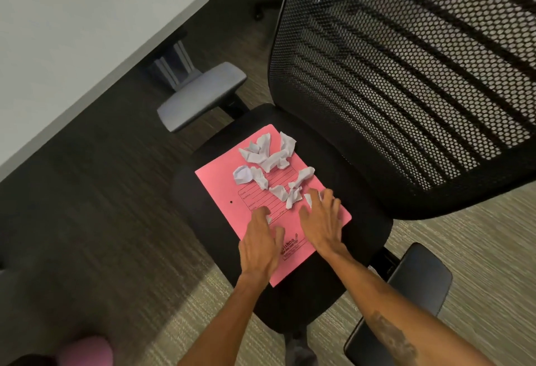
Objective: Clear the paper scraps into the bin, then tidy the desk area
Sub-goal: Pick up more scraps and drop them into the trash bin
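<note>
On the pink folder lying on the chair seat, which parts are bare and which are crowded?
The pink card folder is bare along its left edge beside the punched hole, and at its near corner between the wrists. Crumpled white paper scraps crowd its far half; the left hand and right hand cover the middle.

I see crumpled white paper scraps point(265, 156), matt pink card folder point(223, 191), black perforated mesh chair back point(406, 75), smooth matt tabletop point(72, 46), ribbed carpet floor point(478, 249).
</note>
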The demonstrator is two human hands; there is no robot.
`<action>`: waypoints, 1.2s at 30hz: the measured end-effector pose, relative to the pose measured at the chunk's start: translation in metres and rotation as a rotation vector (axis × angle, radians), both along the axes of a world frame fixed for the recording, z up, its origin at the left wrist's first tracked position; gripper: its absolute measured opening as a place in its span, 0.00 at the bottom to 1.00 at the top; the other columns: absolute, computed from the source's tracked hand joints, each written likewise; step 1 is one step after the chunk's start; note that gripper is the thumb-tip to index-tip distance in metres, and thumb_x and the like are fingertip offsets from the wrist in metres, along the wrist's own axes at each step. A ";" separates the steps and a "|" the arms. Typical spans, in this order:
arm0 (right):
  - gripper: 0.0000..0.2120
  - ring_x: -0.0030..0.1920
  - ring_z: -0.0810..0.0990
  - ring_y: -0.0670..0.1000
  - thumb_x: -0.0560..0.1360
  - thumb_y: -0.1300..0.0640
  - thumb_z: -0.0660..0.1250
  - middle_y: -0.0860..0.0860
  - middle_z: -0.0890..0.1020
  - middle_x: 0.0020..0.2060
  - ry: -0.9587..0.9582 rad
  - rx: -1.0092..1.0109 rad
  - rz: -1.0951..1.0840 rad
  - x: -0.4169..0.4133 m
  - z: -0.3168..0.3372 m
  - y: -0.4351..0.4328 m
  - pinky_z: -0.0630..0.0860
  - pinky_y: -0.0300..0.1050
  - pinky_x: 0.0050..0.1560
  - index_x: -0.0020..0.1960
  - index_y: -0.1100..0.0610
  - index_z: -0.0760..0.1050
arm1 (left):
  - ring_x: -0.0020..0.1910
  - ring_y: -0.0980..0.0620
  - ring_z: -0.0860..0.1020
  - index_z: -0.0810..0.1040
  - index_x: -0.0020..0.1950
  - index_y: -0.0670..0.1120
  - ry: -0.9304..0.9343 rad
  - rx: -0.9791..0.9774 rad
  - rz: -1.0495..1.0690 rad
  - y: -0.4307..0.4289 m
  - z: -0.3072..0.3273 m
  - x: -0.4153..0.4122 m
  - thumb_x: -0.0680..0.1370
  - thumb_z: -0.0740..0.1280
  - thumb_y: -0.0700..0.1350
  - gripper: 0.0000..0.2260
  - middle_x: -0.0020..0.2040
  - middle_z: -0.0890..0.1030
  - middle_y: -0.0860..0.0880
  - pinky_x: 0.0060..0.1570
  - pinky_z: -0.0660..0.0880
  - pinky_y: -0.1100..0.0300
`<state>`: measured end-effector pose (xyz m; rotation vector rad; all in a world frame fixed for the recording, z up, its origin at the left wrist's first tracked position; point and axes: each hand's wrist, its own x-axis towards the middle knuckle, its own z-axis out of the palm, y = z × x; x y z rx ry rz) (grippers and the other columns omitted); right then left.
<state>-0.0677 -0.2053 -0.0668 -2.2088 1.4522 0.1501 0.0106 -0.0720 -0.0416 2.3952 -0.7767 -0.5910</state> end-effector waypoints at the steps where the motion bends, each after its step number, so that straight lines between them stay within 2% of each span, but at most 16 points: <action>1: 0.19 0.63 0.69 0.54 0.80 0.50 0.65 0.52 0.65 0.65 -0.023 -0.008 -0.001 -0.004 -0.001 0.005 0.75 0.46 0.48 0.68 0.49 0.67 | 0.38 0.53 0.79 0.63 0.61 0.56 -0.024 0.008 -0.031 -0.006 0.003 0.003 0.78 0.59 0.53 0.12 0.51 0.73 0.59 0.36 0.76 0.55; 3: 0.17 0.60 0.70 0.53 0.80 0.52 0.66 0.53 0.67 0.63 -0.055 -0.012 0.004 -0.011 -0.001 0.014 0.75 0.43 0.45 0.67 0.51 0.69 | 0.37 0.52 0.79 0.64 0.63 0.54 -0.078 0.033 -0.121 -0.019 0.006 0.007 0.81 0.59 0.55 0.13 0.55 0.75 0.57 0.34 0.75 0.56; 6: 0.15 0.59 0.71 0.53 0.80 0.55 0.66 0.53 0.69 0.61 -0.071 -0.005 0.043 -0.022 0.000 0.025 0.79 0.44 0.47 0.65 0.53 0.70 | 0.37 0.53 0.77 0.69 0.64 0.50 -0.170 0.090 -0.246 -0.044 0.005 0.008 0.83 0.59 0.53 0.13 0.59 0.75 0.52 0.29 0.74 0.59; 9: 0.12 0.57 0.74 0.53 0.79 0.59 0.66 0.54 0.71 0.59 -0.110 -0.020 0.069 -0.034 0.001 0.033 0.80 0.43 0.50 0.62 0.56 0.72 | 0.36 0.54 0.75 0.68 0.67 0.48 -0.184 0.148 -0.283 -0.064 0.001 0.008 0.83 0.60 0.53 0.15 0.60 0.72 0.50 0.26 0.67 0.64; 12: 0.10 0.54 0.78 0.51 0.79 0.60 0.66 0.53 0.73 0.58 -0.154 0.017 0.051 -0.042 0.001 0.036 0.80 0.41 0.49 0.60 0.57 0.72 | 0.36 0.55 0.74 0.67 0.68 0.47 -0.183 0.194 -0.286 -0.074 -0.007 0.008 0.83 0.61 0.53 0.17 0.60 0.71 0.49 0.25 0.64 0.65; 15: 0.11 0.52 0.79 0.50 0.78 0.61 0.68 0.51 0.72 0.58 -0.221 0.069 -0.027 -0.043 0.002 0.026 0.81 0.42 0.47 0.59 0.58 0.71 | 0.40 0.54 0.76 0.68 0.66 0.46 -0.180 0.226 -0.283 -0.076 -0.015 0.004 0.83 0.61 0.54 0.16 0.66 0.69 0.47 0.29 0.68 0.64; 18: 0.10 0.52 0.78 0.50 0.77 0.64 0.68 0.47 0.71 0.57 -0.306 0.060 -0.021 -0.037 0.008 0.009 0.75 0.37 0.44 0.56 0.57 0.71 | 0.45 0.50 0.79 0.68 0.64 0.45 -0.164 0.240 -0.294 -0.067 -0.021 -0.004 0.83 0.60 0.54 0.15 0.70 0.66 0.45 0.33 0.73 0.60; 20: 0.15 0.50 0.79 0.50 0.76 0.67 0.67 0.46 0.70 0.61 -0.362 0.066 0.034 -0.028 0.014 -0.005 0.79 0.40 0.42 0.60 0.56 0.72 | 0.43 0.49 0.79 0.69 0.62 0.45 -0.158 0.225 -0.308 -0.057 -0.022 -0.009 0.83 0.59 0.52 0.13 0.66 0.68 0.44 0.35 0.77 0.59; 22: 0.23 0.47 0.80 0.51 0.76 0.68 0.66 0.47 0.65 0.71 -0.319 0.044 0.125 -0.018 0.021 -0.020 0.81 0.46 0.43 0.69 0.54 0.70 | 0.41 0.50 0.77 0.69 0.59 0.45 -0.141 0.223 -0.316 -0.045 -0.024 -0.013 0.82 0.58 0.52 0.11 0.60 0.71 0.46 0.35 0.79 0.58; 24: 0.30 0.44 0.81 0.53 0.77 0.69 0.64 0.46 0.57 0.78 -0.244 0.059 0.201 -0.006 0.025 -0.033 0.81 0.48 0.42 0.75 0.51 0.64 | 0.39 0.52 0.75 0.67 0.57 0.46 -0.125 0.239 -0.328 -0.033 -0.025 -0.016 0.82 0.57 0.52 0.11 0.54 0.71 0.48 0.34 0.77 0.59; 27: 0.34 0.49 0.82 0.54 0.78 0.70 0.63 0.49 0.52 0.79 -0.172 0.117 0.238 0.012 0.026 -0.046 0.83 0.49 0.45 0.78 0.48 0.60 | 0.38 0.55 0.73 0.66 0.56 0.48 -0.096 0.222 -0.327 -0.017 -0.024 -0.018 0.83 0.57 0.53 0.09 0.49 0.72 0.51 0.33 0.70 0.61; 29: 0.32 0.56 0.80 0.56 0.79 0.68 0.64 0.51 0.53 0.78 -0.126 0.158 0.261 0.018 0.023 -0.047 0.83 0.50 0.52 0.78 0.49 0.61 | 0.35 0.55 0.72 0.64 0.55 0.50 -0.082 0.197 -0.305 -0.008 -0.022 -0.014 0.83 0.58 0.49 0.05 0.46 0.74 0.52 0.33 0.68 0.61; 31: 0.25 0.59 0.78 0.56 0.80 0.64 0.64 0.52 0.58 0.75 -0.092 0.188 0.288 0.019 0.018 -0.045 0.82 0.51 0.55 0.75 0.52 0.66 | 0.33 0.54 0.74 0.62 0.55 0.51 -0.079 0.156 -0.245 -0.006 -0.019 -0.007 0.83 0.58 0.43 0.06 0.47 0.78 0.51 0.31 0.69 0.62; 34: 0.15 0.54 0.79 0.54 0.80 0.61 0.66 0.53 0.67 0.66 -0.109 0.174 0.259 0.010 0.010 -0.034 0.83 0.50 0.52 0.66 0.56 0.73 | 0.34 0.54 0.76 0.65 0.61 0.50 -0.077 0.058 -0.135 -0.014 -0.008 0.007 0.83 0.57 0.41 0.08 0.53 0.79 0.50 0.30 0.73 0.61; 36: 0.11 0.53 0.79 0.53 0.81 0.59 0.65 0.53 0.70 0.62 -0.125 0.153 0.246 0.001 0.005 -0.023 0.82 0.48 0.53 0.63 0.57 0.74 | 0.35 0.55 0.76 0.66 0.63 0.50 -0.101 0.012 -0.094 -0.026 -0.001 0.018 0.82 0.58 0.42 0.10 0.53 0.79 0.51 0.31 0.75 0.60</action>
